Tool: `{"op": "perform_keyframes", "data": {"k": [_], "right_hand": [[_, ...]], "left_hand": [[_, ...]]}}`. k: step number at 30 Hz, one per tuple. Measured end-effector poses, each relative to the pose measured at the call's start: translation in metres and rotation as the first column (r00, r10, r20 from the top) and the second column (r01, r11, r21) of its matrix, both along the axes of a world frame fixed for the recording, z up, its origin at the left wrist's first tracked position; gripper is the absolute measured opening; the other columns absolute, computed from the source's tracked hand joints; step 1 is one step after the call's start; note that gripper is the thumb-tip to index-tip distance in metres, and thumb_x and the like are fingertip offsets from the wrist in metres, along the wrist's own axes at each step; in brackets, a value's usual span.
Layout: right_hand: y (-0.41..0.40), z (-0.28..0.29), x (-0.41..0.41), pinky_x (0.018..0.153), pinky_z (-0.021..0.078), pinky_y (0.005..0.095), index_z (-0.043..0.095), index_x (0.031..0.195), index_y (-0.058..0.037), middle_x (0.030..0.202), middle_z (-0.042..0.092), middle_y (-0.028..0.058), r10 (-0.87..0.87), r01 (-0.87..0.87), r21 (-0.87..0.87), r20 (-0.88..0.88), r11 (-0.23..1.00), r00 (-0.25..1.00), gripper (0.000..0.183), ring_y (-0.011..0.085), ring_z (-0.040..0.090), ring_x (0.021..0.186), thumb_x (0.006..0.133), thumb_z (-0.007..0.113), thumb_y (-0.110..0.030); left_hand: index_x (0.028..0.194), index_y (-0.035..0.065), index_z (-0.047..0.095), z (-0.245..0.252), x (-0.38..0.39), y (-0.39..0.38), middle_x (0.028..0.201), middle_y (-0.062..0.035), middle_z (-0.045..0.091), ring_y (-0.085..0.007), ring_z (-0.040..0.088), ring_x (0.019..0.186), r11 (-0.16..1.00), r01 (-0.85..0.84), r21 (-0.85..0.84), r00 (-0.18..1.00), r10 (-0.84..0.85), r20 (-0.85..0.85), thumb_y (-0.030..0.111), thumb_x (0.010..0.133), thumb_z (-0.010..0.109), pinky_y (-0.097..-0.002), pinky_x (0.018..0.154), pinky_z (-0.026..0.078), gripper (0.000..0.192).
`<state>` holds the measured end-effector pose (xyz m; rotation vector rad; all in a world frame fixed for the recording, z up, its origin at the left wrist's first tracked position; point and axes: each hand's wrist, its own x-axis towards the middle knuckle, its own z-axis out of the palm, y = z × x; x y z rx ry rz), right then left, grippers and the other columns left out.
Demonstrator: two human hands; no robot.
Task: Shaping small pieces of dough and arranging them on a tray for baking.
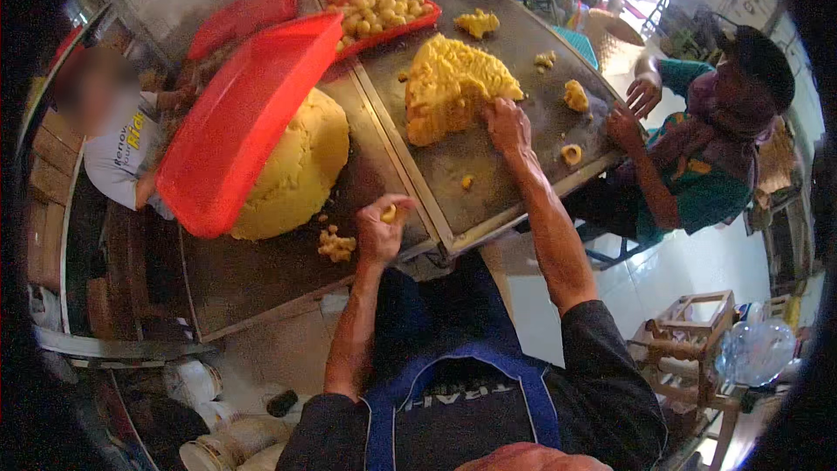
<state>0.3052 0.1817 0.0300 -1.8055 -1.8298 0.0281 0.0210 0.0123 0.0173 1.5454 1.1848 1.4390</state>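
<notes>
My left hand (380, 229) is curled around a small piece of yellow dough (389, 213), above the near edge of the metal-topped table. Farther forward, my right hand (509, 127) grips the right edge of a torn mound of yellow dough (438, 95); its fingertips are partly hidden. Left of the divider strip (399, 154) lies a larger, smoother dough mound (304, 167). A long red plastic tray (255, 124) is tilted in front of it and hides part of it. Dough crumbs (337, 245) lie beside my left hand.
Another red tray (428, 18) holds many dough balls (386, 10). A dough ring (571, 155) and loose lumps (575, 97) lie at right. One person (693, 144) sits at the right edge; another (121, 150) is behind the tilted tray. A wooden stool (686, 340) stands lower right.
</notes>
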Motion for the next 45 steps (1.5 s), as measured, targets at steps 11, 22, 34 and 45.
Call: {"op": "perform_keyframes", "data": {"k": [11,22,34,45], "right_hand": [[-0.103,0.009,0.026,0.099,0.0525,0.0396,0.063,0.13,-0.004,0.138,0.059,0.022,0.324,-0.347,-0.03,-0.291,0.937,0.9,0.045,0.0415,0.059,0.123,0.086,0.058,0.001],[-0.105,0.011,0.004,0.111,0.0422,0.0444,0.07,0.117,-0.0038,0.139,0.057,0.0246,0.119,-0.156,-0.093,-0.32,0.983,0.94,0.028,0.0417,0.048,0.135,0.092,0.06,-0.013],[-0.091,0.045,-0.014,0.104,0.0515,0.0399,0.07,0.122,-0.006,0.135,0.063,0.0179,0.507,-0.574,-0.106,-0.359,0.812,0.784,0.039,0.0324,0.064,0.122,0.084,0.065,0.001],[-0.114,-0.01,-0.032,0.116,0.0345,0.0526,0.059,0.135,-0.0061,0.133,0.062,0.0235,0.219,-0.209,0.109,-0.083,0.972,0.972,0.039,0.039,0.06,0.122,0.097,0.05,-0.008]], "left_hand": [[0.072,0.0083,0.056,0.006,-0.019,-0.009,0.063,0.0058,0.051,-0.0023,0.046,0.059,0.922,0.048,-0.384,0.965,0.057,0.258,0.049,0.08,0.086,-0.022,0.053,0.036,0.051],[0.088,0.0049,0.069,0.009,-0.011,-0.013,0.06,0.0049,0.052,-0.0051,0.049,0.052,0.978,-0.004,-0.209,0.997,0.019,0.069,0.033,0.094,0.076,-0.0252,0.049,0.038,0.03],[0.074,0.0041,0.062,0.002,-0.018,-0.014,0.056,0.0023,0.049,-0.0067,0.048,0.049,0.97,-0.039,-0.238,0.997,0.055,0.059,0.056,0.098,0.062,-0.0261,0.047,0.036,0.057],[0.07,0.0047,0.059,0.005,-0.018,-0.015,0.056,0.0015,0.049,-0.0073,0.049,0.049,0.974,-0.016,-0.226,0.995,0.037,0.089,0.055,0.099,0.06,-0.0266,0.048,0.037,0.058]]}}
